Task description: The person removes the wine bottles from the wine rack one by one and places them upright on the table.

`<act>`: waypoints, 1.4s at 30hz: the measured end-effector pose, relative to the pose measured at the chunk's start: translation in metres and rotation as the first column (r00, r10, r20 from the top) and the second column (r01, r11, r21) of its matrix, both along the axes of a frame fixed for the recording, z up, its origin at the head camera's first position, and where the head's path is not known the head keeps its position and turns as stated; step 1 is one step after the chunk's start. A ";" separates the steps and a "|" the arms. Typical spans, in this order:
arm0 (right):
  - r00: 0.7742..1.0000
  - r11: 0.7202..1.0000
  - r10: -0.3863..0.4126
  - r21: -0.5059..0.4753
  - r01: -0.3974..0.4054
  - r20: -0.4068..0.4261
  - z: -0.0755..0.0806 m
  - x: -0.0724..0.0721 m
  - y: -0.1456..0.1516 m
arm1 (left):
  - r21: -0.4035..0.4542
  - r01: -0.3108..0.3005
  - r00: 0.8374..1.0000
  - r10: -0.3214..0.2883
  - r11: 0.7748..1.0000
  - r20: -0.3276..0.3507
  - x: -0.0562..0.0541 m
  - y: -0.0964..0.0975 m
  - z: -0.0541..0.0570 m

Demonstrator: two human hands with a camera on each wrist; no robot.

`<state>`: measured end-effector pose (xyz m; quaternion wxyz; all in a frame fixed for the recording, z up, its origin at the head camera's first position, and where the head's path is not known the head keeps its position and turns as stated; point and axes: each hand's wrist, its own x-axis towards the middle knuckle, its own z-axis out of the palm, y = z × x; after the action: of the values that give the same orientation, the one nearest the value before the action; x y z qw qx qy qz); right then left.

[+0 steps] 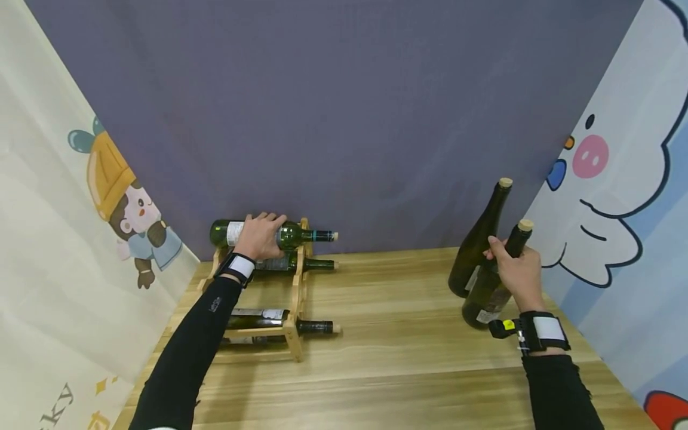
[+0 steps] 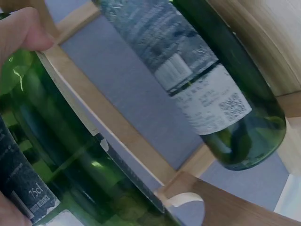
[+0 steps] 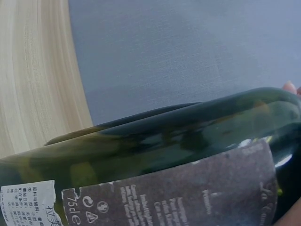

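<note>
At the top of a wooden wine rack, my left hand grips a green wine bottle lying sideways, its corked neck pointing right. The left wrist view shows thumb and fingers around the glass, with a second labelled bottle beside it. My right hand holds a dark green wine bottle by its shoulder and neck; this one stands upright on the table. Its brown label faces the right wrist camera. Close behind it stands another dark corked bottle.
Lower on the rack lie more bottles, one neck jutting out to the right. The wooden table stretches between rack and standing bottles. A grey backdrop rises behind; printed cartoon panels flank both sides.
</note>
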<state>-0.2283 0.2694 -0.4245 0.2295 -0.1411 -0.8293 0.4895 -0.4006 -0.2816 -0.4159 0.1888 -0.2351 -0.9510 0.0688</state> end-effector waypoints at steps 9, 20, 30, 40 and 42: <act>1.000 1.000 0.006 0.014 -0.006 0.028 -0.002 0.002 0.002 | 0.061 0.043 0.999 -0.041 0.997 -0.030 0.013 0.010 0.010; 1.000 1.000 -0.004 0.028 0.003 0.030 -0.004 0.000 0.000 | 0.165 0.056 0.990 -0.034 0.985 -0.135 0.032 0.021 0.025; 0.999 0.999 -0.009 0.033 0.008 0.036 -0.003 0.001 0.001 | 0.321 0.130 0.983 -0.079 0.938 -0.169 0.057 0.032 0.049; 0.998 0.999 0.030 0.030 -0.032 0.049 0.003 -0.002 0.003 | 0.533 0.185 0.982 -0.131 0.825 -0.138 0.085 0.034 0.067; 0.998 0.999 0.035 0.024 -0.036 0.047 0.004 0.000 0.005 | 0.583 0.201 0.980 -0.150 0.788 -0.135 0.089 0.036 0.071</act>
<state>-0.2285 0.2746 -0.4206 0.2032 -0.1348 -0.8429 0.4796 -0.3117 -0.2451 -0.3454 0.2967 -0.2485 -0.8902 -0.2401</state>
